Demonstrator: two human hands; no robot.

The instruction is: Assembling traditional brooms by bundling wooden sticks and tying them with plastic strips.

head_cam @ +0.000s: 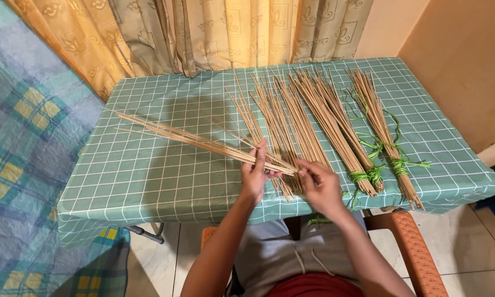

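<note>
My left hand (254, 175) grips a thin sheaf of long tan sticks (190, 140) that point away to the upper left across the green checked tablecloth (148, 176). My right hand (320, 184) rests on the near ends of the same sheaf, fingers curled around them. Loose tan sticks (280, 110) lie fanned out on the cloth just beyond both hands. To the right lie bundles of sticks (379, 126) tied with green strips (399, 165).
Patterned yellow and beige curtains (203, 33) hang behind the table. A blue and yellow checked blanket (22, 143) covers something at the left. An orange chair arm (412, 247) is at the lower right, near a beige wall (467, 60).
</note>
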